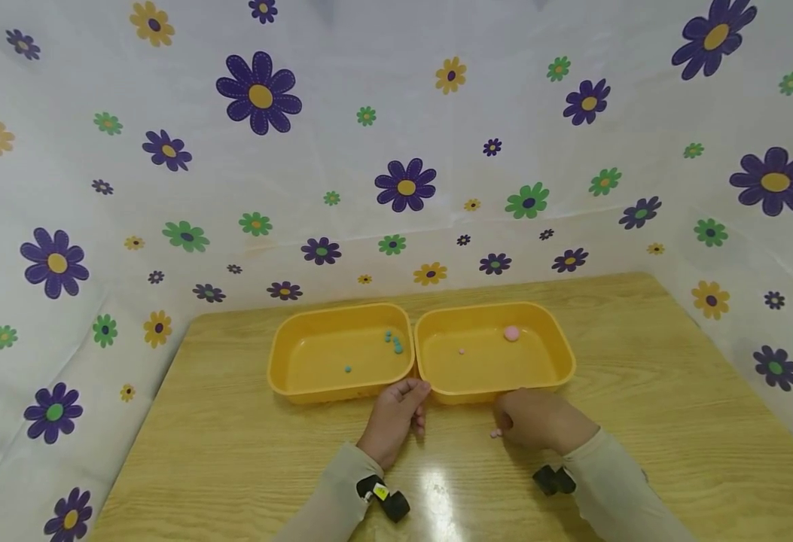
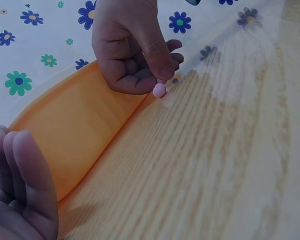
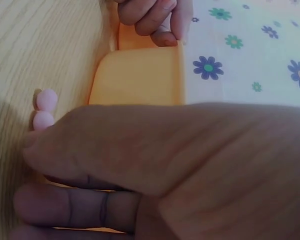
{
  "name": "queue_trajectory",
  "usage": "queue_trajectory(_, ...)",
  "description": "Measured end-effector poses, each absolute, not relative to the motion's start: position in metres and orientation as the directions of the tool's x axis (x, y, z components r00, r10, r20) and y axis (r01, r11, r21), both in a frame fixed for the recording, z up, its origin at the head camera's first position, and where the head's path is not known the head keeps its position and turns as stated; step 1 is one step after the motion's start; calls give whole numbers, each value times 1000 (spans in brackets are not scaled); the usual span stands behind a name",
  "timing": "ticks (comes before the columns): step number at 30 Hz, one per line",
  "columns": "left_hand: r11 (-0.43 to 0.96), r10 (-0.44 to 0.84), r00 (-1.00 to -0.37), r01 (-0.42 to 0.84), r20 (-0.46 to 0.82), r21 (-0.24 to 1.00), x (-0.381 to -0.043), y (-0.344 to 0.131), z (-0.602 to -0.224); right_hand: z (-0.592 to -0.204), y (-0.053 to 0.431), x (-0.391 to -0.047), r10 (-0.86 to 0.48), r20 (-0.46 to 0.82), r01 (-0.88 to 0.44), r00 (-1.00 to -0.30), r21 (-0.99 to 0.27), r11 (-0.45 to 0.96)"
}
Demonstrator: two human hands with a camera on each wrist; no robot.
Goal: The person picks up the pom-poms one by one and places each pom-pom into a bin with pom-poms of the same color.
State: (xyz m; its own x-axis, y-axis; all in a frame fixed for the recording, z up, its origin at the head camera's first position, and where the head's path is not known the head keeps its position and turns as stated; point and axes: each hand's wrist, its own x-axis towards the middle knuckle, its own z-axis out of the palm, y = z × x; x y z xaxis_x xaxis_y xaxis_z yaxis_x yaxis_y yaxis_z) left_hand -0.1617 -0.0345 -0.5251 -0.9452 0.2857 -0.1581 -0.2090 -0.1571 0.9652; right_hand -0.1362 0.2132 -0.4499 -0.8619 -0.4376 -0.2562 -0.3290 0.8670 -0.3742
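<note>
My left hand [image 1: 394, 421] holds the near left corner of the right yellow bin [image 1: 562, 369], thumb and index finger together at its rim. My right hand [image 1: 545, 420] is down at the table in front of that bin, fingers curled. Two small pink balls [image 3: 45, 107] sit side by side at its thumb tip, the nearer one partly covered by the thumb. In the left wrist view a pink ball [image 2: 159, 90] shows right under the thumb, between thumb and index tip. Inside the right bin lie a larger pink ball [image 1: 511, 333] and a tiny pink ball [image 1: 462, 351].
A left yellow bin [image 1: 281, 350] stands against the right one and contains several small teal balls [image 1: 398, 348]. Both rest on a wood-grain table [image 1: 199, 452]. Flower-printed white cloth [image 1: 342, 150] hangs behind and at both sides.
</note>
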Motion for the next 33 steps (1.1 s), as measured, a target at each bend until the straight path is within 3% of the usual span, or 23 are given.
queue_trajectory(13,-154,289,-945,-202,-151,967,-162,-34,-525,-439,216,-135,-430,-278,-308,-859,-390,868)
queue_trajectory(17,-151,282,-946,-209,-161,966,-162,-34,-525,-432,216,-135,-487,-266,-354,-832,-421,835)
queue_trajectory(25,-150,276,-948,-207,-160,967,-161,-34,-525,-416,221,-137,-595,-96,-476,-798,-506,720)
queue_trajectory(33,-151,273,-948,-208,-161,966,-160,-34,-525,-414,221,-138,-452,170,-479,-876,-414,774)
